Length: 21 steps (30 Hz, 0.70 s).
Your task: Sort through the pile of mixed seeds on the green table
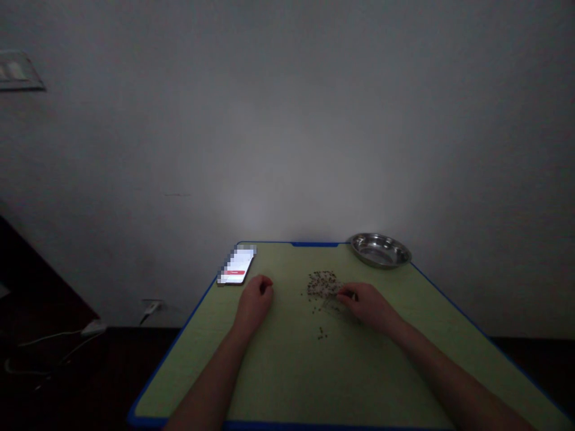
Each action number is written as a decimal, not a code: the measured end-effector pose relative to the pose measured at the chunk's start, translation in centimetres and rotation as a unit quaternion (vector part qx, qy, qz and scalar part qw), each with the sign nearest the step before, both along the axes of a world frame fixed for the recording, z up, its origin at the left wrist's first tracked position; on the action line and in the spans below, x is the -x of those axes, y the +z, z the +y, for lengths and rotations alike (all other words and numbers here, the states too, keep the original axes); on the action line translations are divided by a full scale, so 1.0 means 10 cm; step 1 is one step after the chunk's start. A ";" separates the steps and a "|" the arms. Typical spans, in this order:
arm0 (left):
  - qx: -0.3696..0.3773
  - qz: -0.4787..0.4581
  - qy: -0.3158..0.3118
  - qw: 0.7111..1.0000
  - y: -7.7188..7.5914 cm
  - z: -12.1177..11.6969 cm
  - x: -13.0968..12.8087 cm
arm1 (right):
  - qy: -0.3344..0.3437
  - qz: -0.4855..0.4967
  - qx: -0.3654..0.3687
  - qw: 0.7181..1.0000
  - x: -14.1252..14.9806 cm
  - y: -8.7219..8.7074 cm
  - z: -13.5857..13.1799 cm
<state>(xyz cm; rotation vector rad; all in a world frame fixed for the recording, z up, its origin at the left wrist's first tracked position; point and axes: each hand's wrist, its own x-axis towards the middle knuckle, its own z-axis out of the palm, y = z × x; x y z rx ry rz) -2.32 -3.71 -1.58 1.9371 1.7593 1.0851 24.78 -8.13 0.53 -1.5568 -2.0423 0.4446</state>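
Note:
A loose pile of small dark and pale grains (322, 284) lies on the green tabletop. My right hand (366, 304) is at the pile's right edge, thumb and forefinger pinched together; whatever is between the fingertips is too small to make out. To the left of the pile my left hand (255, 301) rests on its side with fingers curled closed, and its palm is hidden. Several dark grains (321, 334) are scattered closer to me, apart from the pile.
A shallow steel bowl (381, 251) stands at the table's back right corner. A phone (238, 265) with a lit screen lies at the back left. The table (287, 383) has a blue rim and meets a grey wall (296, 131). Cables (58, 340) trail at the lower left.

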 end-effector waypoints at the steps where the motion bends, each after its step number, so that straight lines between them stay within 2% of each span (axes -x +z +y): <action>1: 0.000 -0.002 0.000 1.000 0.00 0.00 0.00 | -0.002 -0.003 0.002 1.000 -0.01 0.00 0.01; 10: 0.000 -0.003 0.000 1.000 0.00 -0.01 0.00 | 0.009 -0.007 0.007 1.000 0.07 0.01 0.00; 21: -0.002 -0.002 -0.004 1.000 -0.03 0.02 0.02 | 0.008 -0.036 0.006 0.999 0.08 -0.02 0.10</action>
